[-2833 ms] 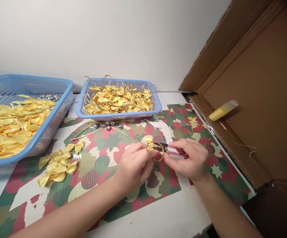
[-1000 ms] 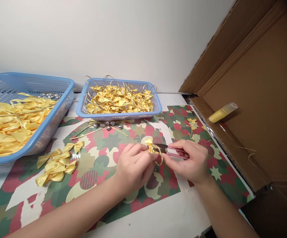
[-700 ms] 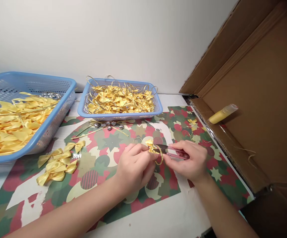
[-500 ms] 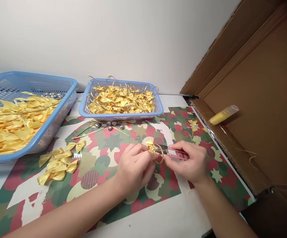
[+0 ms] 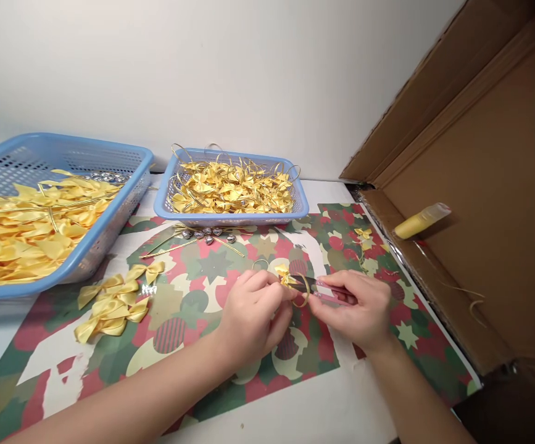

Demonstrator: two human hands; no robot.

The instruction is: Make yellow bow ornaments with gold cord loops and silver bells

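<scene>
My left hand [image 5: 255, 311] is pinched on a yellow ribbon bow [image 5: 284, 271] with gold cord around it. A loop of the cord [image 5: 306, 290] stands out to the right of the bow. Between the fingers of my right hand [image 5: 360, 308] are pink patterned tweezers [image 5: 336, 296] with dark tips. Those tips point left through the cord loop and reach the bow, where my left fingertips partly cover them. Left of my hands, several loose yellow bows [image 5: 114, 302] lie in a pile. Small silver bells [image 5: 208, 239] and gold cords [image 5: 170, 248] rest further back.
A large blue basket [image 5: 68, 271] at the left holds yellow bows, cords and bells. Behind, a smaller blue basket [image 5: 230, 217] is heaped with bows bearing cord loops. Cardboard [image 5: 480, 216] walls the right side, with a yellow tube [image 5: 422, 220] against it. Scraps [image 5: 363, 234] lie nearby.
The whole view has shifted slightly, so the baskets sit a little further right. Both hands keep their hold on the bow and the tweezers, with hardly any movement between them.
</scene>
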